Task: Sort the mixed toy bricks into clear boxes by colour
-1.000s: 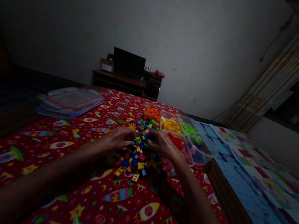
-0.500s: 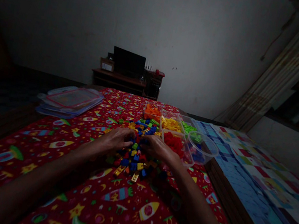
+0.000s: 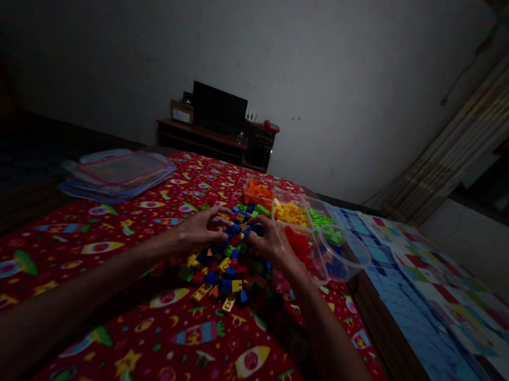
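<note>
A mixed pile of toy building bricks [image 3: 229, 271] in blue, yellow, red, green and orange lies on the red patterned cloth [image 3: 187, 349]. At the pile's left side my left hand [image 3: 202, 230] curves over the bricks, thumb and fingers apart, with nothing visible between them. Opposite it, my right hand [image 3: 271, 241] arches over the right side, its thumb apart from the curled fingers and its fingertips close to some blue bricks. Whether the fingertips touch bricks is hard to make out in the dim light.
Clear containers hold sorted orange bricks [image 3: 258, 190], yellow bricks [image 3: 290, 213], red bricks [image 3: 296, 245] and green bricks [image 3: 321, 219]. A round clear tub [image 3: 356, 251] stands at the right. Stacked plastic lids [image 3: 120, 170] lie at the left; a monitor [image 3: 218, 107] is farther back.
Both hands have shifted slightly away from me over the pile, and their fingers have spread wider. More bricks show between and below them. The containers have stayed put.
</note>
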`<action>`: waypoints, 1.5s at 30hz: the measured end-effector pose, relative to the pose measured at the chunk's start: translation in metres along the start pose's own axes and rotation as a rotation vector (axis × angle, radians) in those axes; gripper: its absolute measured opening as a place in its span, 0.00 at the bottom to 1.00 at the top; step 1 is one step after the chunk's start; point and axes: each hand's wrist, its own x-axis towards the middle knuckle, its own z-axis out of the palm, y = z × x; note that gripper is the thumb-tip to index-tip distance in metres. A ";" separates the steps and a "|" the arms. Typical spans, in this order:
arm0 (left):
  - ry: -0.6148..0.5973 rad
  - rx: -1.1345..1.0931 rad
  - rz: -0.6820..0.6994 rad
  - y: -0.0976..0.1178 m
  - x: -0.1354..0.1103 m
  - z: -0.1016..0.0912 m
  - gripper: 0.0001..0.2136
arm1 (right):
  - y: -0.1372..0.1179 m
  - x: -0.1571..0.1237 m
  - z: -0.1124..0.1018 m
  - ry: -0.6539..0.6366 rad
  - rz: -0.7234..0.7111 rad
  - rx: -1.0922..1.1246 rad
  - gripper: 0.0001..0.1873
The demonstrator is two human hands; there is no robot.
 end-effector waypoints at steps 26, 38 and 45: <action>-0.073 0.575 0.293 0.011 -0.011 0.007 0.12 | 0.083 -0.019 -0.129 0.391 0.344 -0.671 0.14; -0.253 0.784 0.495 -0.008 -0.018 0.019 0.08 | 0.029 0.001 -0.079 0.202 0.011 -0.530 0.15; -0.126 0.821 0.433 -0.012 -0.021 0.007 0.09 | 0.025 -0.017 0.007 -0.106 -0.281 -0.609 0.15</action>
